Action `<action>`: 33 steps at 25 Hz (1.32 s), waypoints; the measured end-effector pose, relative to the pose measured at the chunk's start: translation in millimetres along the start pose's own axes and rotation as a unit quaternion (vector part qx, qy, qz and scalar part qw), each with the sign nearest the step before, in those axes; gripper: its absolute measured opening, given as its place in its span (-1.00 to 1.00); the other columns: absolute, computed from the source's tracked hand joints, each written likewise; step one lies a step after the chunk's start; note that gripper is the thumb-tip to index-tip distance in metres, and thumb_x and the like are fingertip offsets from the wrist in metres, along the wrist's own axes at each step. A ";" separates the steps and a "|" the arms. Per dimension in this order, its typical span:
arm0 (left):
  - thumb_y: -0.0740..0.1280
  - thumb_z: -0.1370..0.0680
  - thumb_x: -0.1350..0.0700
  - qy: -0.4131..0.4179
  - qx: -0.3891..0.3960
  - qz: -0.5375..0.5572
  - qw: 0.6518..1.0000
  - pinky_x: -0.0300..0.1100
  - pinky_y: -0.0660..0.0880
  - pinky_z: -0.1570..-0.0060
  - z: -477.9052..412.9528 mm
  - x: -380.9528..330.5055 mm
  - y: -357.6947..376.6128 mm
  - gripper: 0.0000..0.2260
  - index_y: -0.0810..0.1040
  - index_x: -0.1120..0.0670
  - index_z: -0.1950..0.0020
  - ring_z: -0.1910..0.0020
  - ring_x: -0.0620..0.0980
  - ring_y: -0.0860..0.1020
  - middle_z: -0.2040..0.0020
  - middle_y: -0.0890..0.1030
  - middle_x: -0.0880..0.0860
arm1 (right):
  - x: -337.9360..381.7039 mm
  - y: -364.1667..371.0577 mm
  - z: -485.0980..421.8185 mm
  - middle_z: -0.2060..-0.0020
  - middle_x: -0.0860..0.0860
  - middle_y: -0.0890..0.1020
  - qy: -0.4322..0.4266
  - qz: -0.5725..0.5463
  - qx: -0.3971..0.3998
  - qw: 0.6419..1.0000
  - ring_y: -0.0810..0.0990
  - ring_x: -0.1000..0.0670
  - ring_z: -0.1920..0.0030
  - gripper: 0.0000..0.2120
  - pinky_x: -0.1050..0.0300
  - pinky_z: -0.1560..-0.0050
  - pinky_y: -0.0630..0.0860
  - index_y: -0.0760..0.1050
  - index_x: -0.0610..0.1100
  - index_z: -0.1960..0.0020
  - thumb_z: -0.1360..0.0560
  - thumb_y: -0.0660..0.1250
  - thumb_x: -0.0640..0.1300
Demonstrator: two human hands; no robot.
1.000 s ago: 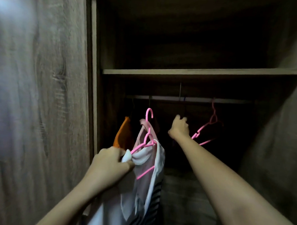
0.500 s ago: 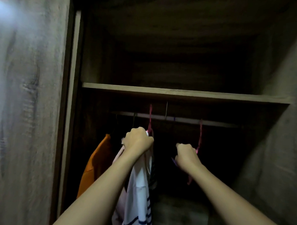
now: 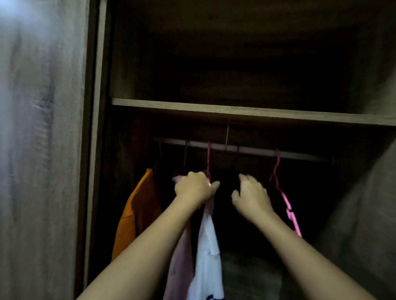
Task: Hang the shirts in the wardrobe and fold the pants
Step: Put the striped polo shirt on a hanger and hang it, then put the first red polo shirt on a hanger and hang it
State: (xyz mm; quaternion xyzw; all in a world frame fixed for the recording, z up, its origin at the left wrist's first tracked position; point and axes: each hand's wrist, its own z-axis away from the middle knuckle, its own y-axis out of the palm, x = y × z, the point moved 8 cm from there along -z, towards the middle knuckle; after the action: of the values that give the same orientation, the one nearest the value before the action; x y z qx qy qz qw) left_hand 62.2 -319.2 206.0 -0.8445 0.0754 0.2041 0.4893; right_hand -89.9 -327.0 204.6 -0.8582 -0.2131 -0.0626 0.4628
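Observation:
Inside the dark wardrobe, a metal rail (image 3: pixel 249 150) runs under a shelf. My left hand (image 3: pixel 195 187) grips the top of a white shirt with dark stripes (image 3: pixel 207 247) on a pink hanger (image 3: pixel 208 160), whose hook is over the rail. A pale pink garment (image 3: pixel 178 267) hangs against the white shirt. My right hand (image 3: pixel 250 195) is just to the right, fingers loosely curled in the dark gap, and what it touches is hidden. An empty pink hanger (image 3: pixel 285 203) hangs to its right. An orange shirt (image 3: pixel 136 211) hangs at the left.
A wooden shelf (image 3: pixel 257 112) crosses above the rail. The wardrobe door (image 3: pixel 34 142) stands at the left and a side wall (image 3: pixel 371 202) at the right. The space between my hands is very dark.
My left hand lifted the white shirt on its pink hanger up to the rail, and the hook now sits over it. My right hand stayed near the rail and its fingers loosened.

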 end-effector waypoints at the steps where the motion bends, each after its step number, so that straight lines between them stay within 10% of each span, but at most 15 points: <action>1: 0.21 -0.52 -0.19 0.012 -0.024 0.007 1.000 0.02 0.42 -0.16 2.3 2.0 -15.0 -0.53 0.53 0.16 -0.18 -0.22 0.29 0.47 -0.19 0.53 0.24 | 9.7 -6.2 4.2 -0.41 -0.18 0.33 -0.021 -0.022 -0.027 0.999 0.28 -0.16 -0.42 -0.51 0.02 -0.38 0.25 0.27 -0.21 -0.41 -0.49 0.18 -0.20; 9: 0.16 -0.50 -0.07 -0.023 -0.206 0.013 0.978 -0.01 0.50 0.12 96.7 180.4 -99.1 -0.69 0.60 0.09 0.13 0.10 0.28 0.57 0.16 0.65 0.19 | 159.5 48.6 86.2 -0.31 -0.23 0.46 -0.238 -0.133 -0.037 0.961 0.42 -0.19 -0.33 -0.49 -0.03 -0.40 0.27 0.41 -0.28 -0.31 -0.41 0.06 -0.14; 21: 0.19 -0.56 -0.03 -0.303 -0.078 -0.141 0.939 -0.02 0.47 -0.04 365.2 602.3 -163.9 -0.67 0.56 0.12 -0.18 -0.10 0.21 0.57 -0.10 0.64 0.18 | 428.8 256.7 282.2 -0.20 -0.18 0.57 -0.340 -0.237 0.339 0.845 0.52 -0.10 -0.22 -0.62 0.20 -0.22 0.32 0.44 -0.26 -0.29 -0.48 0.30 -0.21; 27: -0.12 -0.51 -0.31 -0.327 0.132 -0.171 0.920 -0.02 0.15 -0.42 426.8 682.9 -113.7 -0.30 0.16 0.10 -0.51 -0.51 0.07 0.14 -0.53 0.17 0.09 | 500.4 354.8 342.0 -0.27 -0.24 0.46 -0.296 -0.198 0.415 0.837 0.42 -0.17 -0.29 -0.52 0.13 -0.29 0.28 0.31 -0.25 -0.37 -0.50 0.28 -0.13; 33: -0.52 -0.19 -0.51 -0.326 0.153 -0.140 0.923 0.00 0.01 -0.46 435.1 690.6 -99.2 0.11 -0.01 0.12 -0.55 -0.54 0.02 0.00 -0.56 0.03 0.08 | 520.4 397.9 357.2 -0.22 -0.17 0.51 -0.278 -0.105 0.398 0.868 0.46 -0.17 -0.26 -0.56 0.03 -0.22 0.37 0.34 -0.18 -0.33 -0.49 0.31 -0.10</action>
State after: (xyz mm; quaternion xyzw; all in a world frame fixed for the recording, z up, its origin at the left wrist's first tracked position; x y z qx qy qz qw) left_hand 602.0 154.4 -194.5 -0.6485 -0.1765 0.3835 0.6334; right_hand 515.7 -64.8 -143.7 -0.5556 -0.4284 0.2210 0.6775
